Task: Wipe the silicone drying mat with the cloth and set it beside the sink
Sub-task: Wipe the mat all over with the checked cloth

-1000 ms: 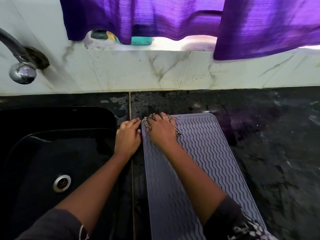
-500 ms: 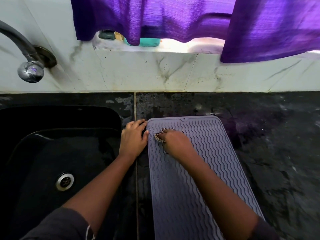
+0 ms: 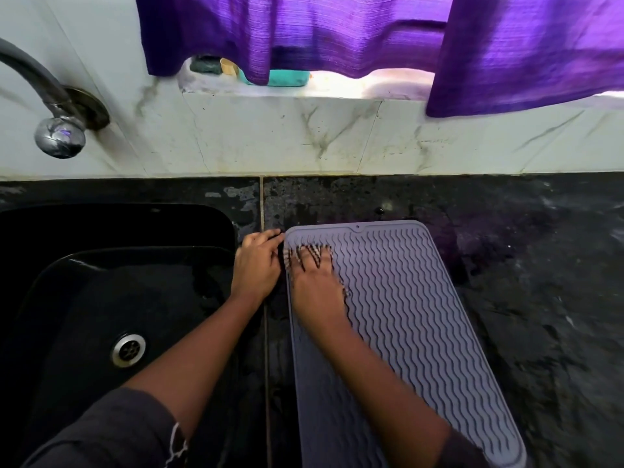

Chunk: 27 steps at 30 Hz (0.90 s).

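Note:
The grey-lilac silicone drying mat (image 3: 415,315) with wavy ridges lies flat on the black counter, just right of the sink. My right hand (image 3: 317,288) presses a small patterned cloth (image 3: 309,255) onto the mat near its far left corner. Only the cloth's striped edge shows past my fingertips. My left hand (image 3: 258,265) rests on the counter strip between the sink and the mat. Its fingers curl against the mat's left edge at the far corner.
A black sink (image 3: 101,298) with a metal drain (image 3: 128,350) fills the left. A chrome tap (image 3: 59,136) juts from the marble wall above it. Purple curtains (image 3: 337,32) hang over a sill holding soap items (image 3: 290,78). Wet black counter (image 3: 540,282) stretches right of the mat.
My right hand slid the cloth back from the mat's far edge a little toward me, then spread flat. My left hand stayed at the mat's left edge.

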{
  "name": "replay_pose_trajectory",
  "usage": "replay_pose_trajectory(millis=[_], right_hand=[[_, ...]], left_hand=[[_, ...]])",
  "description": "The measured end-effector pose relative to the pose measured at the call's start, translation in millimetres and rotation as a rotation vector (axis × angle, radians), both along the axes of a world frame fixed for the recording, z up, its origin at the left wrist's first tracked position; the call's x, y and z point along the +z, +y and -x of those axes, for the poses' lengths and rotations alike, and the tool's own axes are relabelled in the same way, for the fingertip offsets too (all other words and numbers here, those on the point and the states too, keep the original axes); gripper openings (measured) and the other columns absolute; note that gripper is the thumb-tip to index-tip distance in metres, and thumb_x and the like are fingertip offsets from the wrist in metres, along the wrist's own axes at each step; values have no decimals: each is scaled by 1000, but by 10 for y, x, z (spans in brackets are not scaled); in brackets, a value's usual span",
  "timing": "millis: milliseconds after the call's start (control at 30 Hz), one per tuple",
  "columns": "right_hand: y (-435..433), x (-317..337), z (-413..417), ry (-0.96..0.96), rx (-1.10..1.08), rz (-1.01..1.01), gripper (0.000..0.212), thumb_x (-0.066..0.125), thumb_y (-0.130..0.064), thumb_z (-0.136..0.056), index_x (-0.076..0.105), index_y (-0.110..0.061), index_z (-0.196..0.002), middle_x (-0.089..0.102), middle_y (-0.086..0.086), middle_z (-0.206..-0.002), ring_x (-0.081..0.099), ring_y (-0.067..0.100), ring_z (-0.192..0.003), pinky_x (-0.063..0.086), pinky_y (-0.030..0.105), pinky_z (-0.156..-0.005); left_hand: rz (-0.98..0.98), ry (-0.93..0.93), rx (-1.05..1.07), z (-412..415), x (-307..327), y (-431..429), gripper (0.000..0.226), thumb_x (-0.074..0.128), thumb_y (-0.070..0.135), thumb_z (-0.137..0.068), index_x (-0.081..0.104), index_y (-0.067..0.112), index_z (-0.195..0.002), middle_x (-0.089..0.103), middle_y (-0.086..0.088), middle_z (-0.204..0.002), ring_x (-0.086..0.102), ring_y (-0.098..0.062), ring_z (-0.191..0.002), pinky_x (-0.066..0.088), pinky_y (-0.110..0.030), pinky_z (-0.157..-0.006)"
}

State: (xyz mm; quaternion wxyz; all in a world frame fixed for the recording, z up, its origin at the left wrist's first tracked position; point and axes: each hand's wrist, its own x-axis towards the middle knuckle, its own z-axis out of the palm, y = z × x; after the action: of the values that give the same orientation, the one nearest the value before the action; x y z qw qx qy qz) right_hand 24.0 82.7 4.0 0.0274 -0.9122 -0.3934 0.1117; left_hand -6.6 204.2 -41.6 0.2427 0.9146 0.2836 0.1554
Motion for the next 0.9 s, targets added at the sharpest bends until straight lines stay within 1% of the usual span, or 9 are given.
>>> replay_pose_trajectory(millis=[67,133,200,267,367,567,700,800,900], right_hand=[[-196,30,210,5,34,17,49,33,-13,-98,25,-10,-146,21,10,-154,12,41,-141,34,49,-105],[-223,81,132,19,47,-27,40,38,-13,-97,42,-10,-137,40,13,-142,32,38,-131,42,43,-101],[-79,148,-104,90,-7,-176,34,41,-20,-98,49,-15,-131,51,12,-131,47,30,-117,45,40,-96],[60,98,-254,127,-40,-276,42,40,-26,-97,42,-18,-138,41,10,-145,38,29,-128,32,40,-106],[133,-118,-218,41,-12,-172,54,38,-40,-94,30,-24,-145,18,2,-157,9,31,-143,10,50,-114],[-95,-102,133,22,-27,-125,53,38,-25,-96,26,-14,-146,18,4,-157,9,36,-143,28,50,-109],[-526,2,573,96,16,-65,48,37,-12,-97,30,-11,-144,20,7,-155,12,37,-142,33,47,-108],[-499,97,382,132,-23,-192,45,41,-15,-96,37,-13,-141,29,7,-152,23,31,-138,28,40,-110],[-280,6,145,78,-61,-239,49,39,-23,-97,30,-18,-145,20,4,-156,13,31,-143,18,44,-114]], left_hand=[[6,-12,3,-4,-15,6,39,48,6,-90,61,16,-125,58,0,-133,46,-27,-116,37,-39,-95],[8,-27,-1,-4,-26,8,40,47,4,-89,62,15,-125,59,0,-131,46,-27,-115,38,-39,-96],[23,-57,-3,-3,-28,24,40,47,2,-88,62,13,-123,61,-4,-128,48,-29,-115,38,-39,-96],[61,-107,6,10,-29,37,42,44,-1,-84,62,9,-121,64,-9,-122,52,-32,-112,40,-38,-95],[178,-153,49,31,-7,25,46,41,1,-86,57,9,-128,62,-17,-120,51,-31,-115,39,-34,-98],[202,-114,28,41,-47,48,51,37,16,-84,55,24,-131,62,-15,-117,53,-28,-112,43,-33,-98],[183,-103,36,39,-57,30,42,47,10,-89,61,29,-124,57,-14,-112,53,-26,-107,40,-31,-98],[162,-116,27,32,-50,24,40,50,9,-88,64,29,-120,61,-10,-116,53,-25,-107,39,-29,-97],[94,-117,-27,25,-31,24,39,51,5,-87,66,22,-118,67,2,-120,50,-24,-108,41,-31,-95]])
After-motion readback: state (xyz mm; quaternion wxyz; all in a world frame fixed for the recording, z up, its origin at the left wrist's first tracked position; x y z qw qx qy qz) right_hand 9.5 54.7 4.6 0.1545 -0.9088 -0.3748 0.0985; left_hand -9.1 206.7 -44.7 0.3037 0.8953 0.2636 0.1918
